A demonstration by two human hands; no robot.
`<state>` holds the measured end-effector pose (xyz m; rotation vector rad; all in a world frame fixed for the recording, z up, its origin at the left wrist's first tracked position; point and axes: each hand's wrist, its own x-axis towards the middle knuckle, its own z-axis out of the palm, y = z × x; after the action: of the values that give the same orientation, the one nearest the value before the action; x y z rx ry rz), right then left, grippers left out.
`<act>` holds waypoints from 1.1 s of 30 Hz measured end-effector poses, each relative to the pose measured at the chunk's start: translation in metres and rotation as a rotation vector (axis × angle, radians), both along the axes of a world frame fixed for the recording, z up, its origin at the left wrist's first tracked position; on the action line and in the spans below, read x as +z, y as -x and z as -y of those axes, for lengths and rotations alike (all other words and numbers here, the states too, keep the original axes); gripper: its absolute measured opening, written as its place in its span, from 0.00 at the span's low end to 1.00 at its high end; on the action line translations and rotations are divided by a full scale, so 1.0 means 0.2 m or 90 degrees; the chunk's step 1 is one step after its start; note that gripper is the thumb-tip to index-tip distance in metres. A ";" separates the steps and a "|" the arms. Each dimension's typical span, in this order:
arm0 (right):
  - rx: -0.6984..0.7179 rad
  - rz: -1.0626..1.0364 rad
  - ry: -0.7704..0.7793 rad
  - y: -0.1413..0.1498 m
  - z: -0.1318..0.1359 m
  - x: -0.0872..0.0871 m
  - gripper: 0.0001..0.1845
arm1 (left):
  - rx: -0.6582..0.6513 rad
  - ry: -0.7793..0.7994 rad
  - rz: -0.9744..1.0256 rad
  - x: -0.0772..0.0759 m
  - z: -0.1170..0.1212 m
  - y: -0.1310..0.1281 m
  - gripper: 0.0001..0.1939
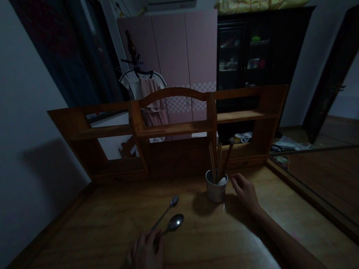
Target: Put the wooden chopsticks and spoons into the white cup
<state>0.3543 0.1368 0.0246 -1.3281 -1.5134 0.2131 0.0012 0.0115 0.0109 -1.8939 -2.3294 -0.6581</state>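
Observation:
My left hand (pixel 146 258) is closed around the handle of a metal spoon (pixel 175 222), whose shiny bowl points away to the right. Just beyond it, a second, long-handled spoon (pixel 174 201) lies on the wooden tabletop; the near end of its handle reaches my fingers, and I cannot tell if they touch it. A light-coloured cup (pixel 216 191) stands upright to the right, holding several chopsticks (pixel 212 161) and a white spoon (pixel 222 181). Close to the cup's right side, apart from it, my right hand (pixel 245 191) has its fingers curled together, with nothing visible in them.
A wooden shelf unit (pixel 175 129) rises along the desk's (pixel 186 262) far edge, behind the cup. The desk has a raised rim (pixel 314 197) on the right and meets a wall (pixel 27 180) on the left. Beyond stand a pink wardrobe (pixel 171 54) and a dark cabinet (pixel 286 50). The light is dim.

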 end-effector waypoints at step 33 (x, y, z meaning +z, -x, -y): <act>0.001 -0.006 0.003 0.00 0.01 0.01 0.17 | -0.083 0.035 1.066 0.13 0.11 -0.25 0.22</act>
<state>0.3542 0.1348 0.0261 -1.3282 -1.5073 0.2239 0.0513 -0.0108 0.0374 -1.5652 -2.6390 -3.0785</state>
